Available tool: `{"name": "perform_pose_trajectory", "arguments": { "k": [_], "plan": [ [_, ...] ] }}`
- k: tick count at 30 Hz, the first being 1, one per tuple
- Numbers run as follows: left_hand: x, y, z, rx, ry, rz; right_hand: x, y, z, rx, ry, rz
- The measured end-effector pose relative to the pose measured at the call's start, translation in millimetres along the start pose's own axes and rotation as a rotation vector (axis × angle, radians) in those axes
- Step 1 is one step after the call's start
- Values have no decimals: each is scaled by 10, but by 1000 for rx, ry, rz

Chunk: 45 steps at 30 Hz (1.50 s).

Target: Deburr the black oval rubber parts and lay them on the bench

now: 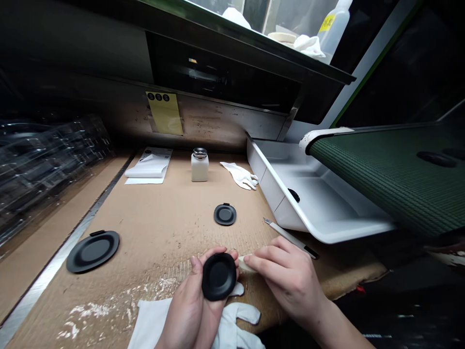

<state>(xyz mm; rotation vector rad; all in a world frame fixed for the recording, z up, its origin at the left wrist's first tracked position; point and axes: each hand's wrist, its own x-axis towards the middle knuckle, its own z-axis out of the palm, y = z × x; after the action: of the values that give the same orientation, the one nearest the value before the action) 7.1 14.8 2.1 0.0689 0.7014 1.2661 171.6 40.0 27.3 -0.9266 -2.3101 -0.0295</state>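
Observation:
My left hand grips a small black rounded cap between thumb and fingers, held just above the cardboard near the front edge. My right hand is closed in a pinch on a small pale pad that touches the cap's right edge. A white cloth lies under both hands. A second small black cap lies flat on the cardboard further back. A larger black disc lies at the left.
A craft knife lies beside my right hand. A white tray holds one black part; a green conveyor belt runs right. A small white dispenser bottle, white glove, papers and clear trays stand behind.

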Motion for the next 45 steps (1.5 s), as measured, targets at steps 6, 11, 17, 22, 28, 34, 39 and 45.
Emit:
{"name": "perform_pose_trajectory", "arguments": {
  "k": [6, 11, 17, 22, 28, 34, 39, 45],
  "plan": [
    [-9, -15, -22, -19, -42, -11, -99, -104, 147, 153, 3, -34],
    [-7, -20, -18, -3, 2, -35, -59, -339, 364, 171, 140, -41],
    [10, -22, -14, -3, -40, 3, -77, -149, 207, 101, 7, -2],
    [-3, -49, -20, 43, -99, 47, -46, 67, -42, 106, -58, 81],
    [-50, -57, -22, 134, -166, 62, 120, -128, 77, 117, -232, -19],
    [-53, -52, -16, 172, -144, 76, 76, -190, 168, 196, -179, 5],
    [-46, -50, -22, 153, -181, 63, 83, -181, 109, 88, -240, 12],
    [-46, -39, -19, 125, -143, 41, 115, -219, 200, 197, -141, 13]
  ]
}}
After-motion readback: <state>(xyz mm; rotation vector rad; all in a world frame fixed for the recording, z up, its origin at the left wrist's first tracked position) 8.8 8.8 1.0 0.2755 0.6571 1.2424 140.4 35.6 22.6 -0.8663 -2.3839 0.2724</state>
